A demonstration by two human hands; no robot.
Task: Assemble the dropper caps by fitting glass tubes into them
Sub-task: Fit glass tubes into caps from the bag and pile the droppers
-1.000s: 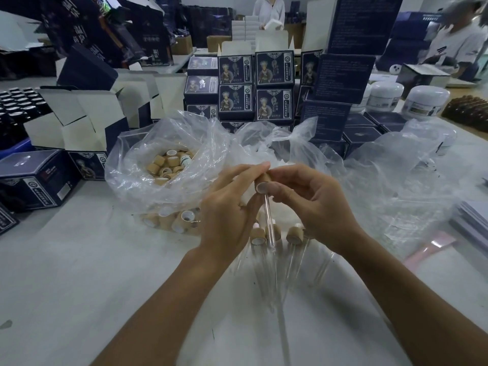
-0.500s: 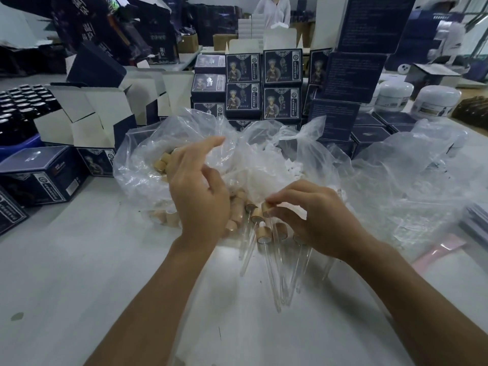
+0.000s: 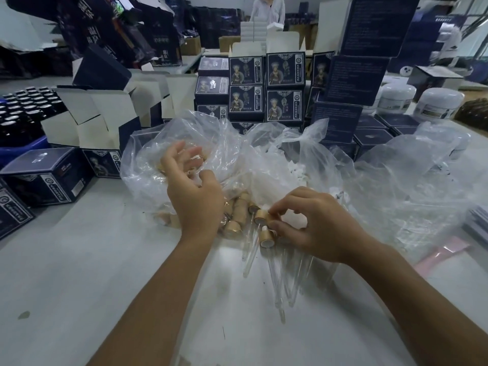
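Observation:
My left hand (image 3: 191,191) reaches into a clear plastic bag (image 3: 144,165) of loose wooden dropper caps, its fingers spread and relaxed, holding nothing I can see. My right hand (image 3: 314,223) pinches the wooden cap of an assembled dropper (image 3: 261,216) between fingertips and thumb, low over the table. That dropper lies among several finished droppers (image 3: 267,238) whose glass tubes (image 3: 281,283) point toward me. More wooden caps (image 3: 239,207) lie at the bag's mouth, between my two hands.
Stacked dark blue cartons (image 3: 265,88) stand behind the bags, and open cartons (image 3: 92,122) sit at left beside a tray of black bottles (image 3: 21,107). White jars (image 3: 438,101) are at right, a second crumpled bag (image 3: 412,180) and a pink item (image 3: 443,253) nearer. A person (image 3: 268,7) stands far back.
My left hand let go of the dropper and moved up-left into the cap bag. My right hand lowered the assembled dropper onto the pile of finished ones.

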